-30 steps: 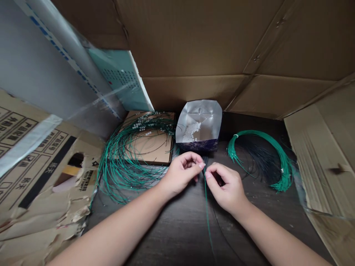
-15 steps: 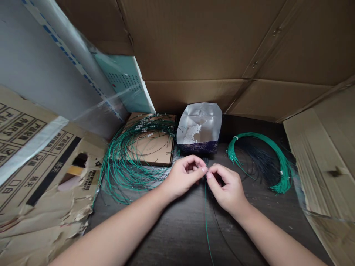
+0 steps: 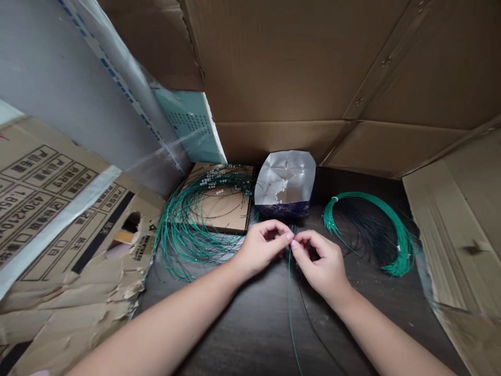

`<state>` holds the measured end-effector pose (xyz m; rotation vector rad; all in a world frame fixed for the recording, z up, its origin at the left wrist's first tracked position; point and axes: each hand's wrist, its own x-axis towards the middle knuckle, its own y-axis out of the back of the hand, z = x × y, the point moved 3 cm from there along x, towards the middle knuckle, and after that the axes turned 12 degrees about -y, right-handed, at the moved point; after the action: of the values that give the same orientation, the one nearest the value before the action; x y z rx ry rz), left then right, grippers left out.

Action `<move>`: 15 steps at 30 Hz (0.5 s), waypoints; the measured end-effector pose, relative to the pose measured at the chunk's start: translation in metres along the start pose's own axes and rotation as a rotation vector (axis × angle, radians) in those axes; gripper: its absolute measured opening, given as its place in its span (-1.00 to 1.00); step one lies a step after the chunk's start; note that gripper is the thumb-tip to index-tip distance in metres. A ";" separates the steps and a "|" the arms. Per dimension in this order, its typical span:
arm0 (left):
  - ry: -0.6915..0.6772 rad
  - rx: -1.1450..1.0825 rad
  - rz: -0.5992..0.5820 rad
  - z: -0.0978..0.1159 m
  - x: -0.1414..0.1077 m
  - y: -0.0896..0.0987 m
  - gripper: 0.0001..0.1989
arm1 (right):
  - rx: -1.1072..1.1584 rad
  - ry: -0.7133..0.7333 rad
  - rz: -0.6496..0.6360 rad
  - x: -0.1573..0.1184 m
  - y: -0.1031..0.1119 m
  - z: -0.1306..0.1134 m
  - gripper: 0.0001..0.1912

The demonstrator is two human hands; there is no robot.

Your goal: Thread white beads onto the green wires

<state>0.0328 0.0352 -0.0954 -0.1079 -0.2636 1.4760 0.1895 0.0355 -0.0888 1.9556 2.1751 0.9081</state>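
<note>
My left hand (image 3: 266, 243) is closed in a pinch, its thumb and forefinger tips meeting those of my right hand (image 3: 323, 261), which is pinched as well. A thin green wire (image 3: 290, 308) hangs from between the fingertips towards the near edge. From under my right hand a thin black wire (image 3: 309, 318) trails down beside it. The wire ends and any small piece at the fingertips are hidden. Just beyond the hands stands an open silver-lined bag (image 3: 299, 180) holding small white pieces (image 3: 277, 189).
Left of the bag, loose green and black wires with white pieces on their ends (image 3: 183, 230) spread over a flat cardboard box (image 3: 223, 209). A tied bundle of green wires (image 3: 395, 224) lies right. Cardboard walls (image 3: 282, 68) enclose the dark table (image 3: 242, 334); a printed carton (image 3: 78, 209) stands left.
The camera view has shifted slightly, so the surroundings sit a little lower and further right. Both hands keep their pinch at nearly the same place.
</note>
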 end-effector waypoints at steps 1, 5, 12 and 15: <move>-0.006 0.003 -0.003 0.000 0.000 0.000 -0.54 | 0.004 -0.002 0.005 0.000 0.000 0.000 -0.87; -0.013 0.007 0.003 0.001 0.000 -0.001 -0.52 | 0.007 -0.017 0.012 0.000 0.000 -0.002 -0.85; -0.029 0.016 0.057 -0.006 0.000 0.002 -0.50 | -0.119 -0.180 -0.176 -0.002 0.005 -0.009 -0.87; -0.026 0.002 0.048 -0.008 0.000 0.003 -0.51 | -0.200 -0.235 -0.308 -0.012 0.014 -0.013 -0.88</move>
<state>0.0321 0.0367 -0.1039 -0.0944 -0.2826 1.5259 0.1988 0.0203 -0.0755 1.4998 2.0810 0.7684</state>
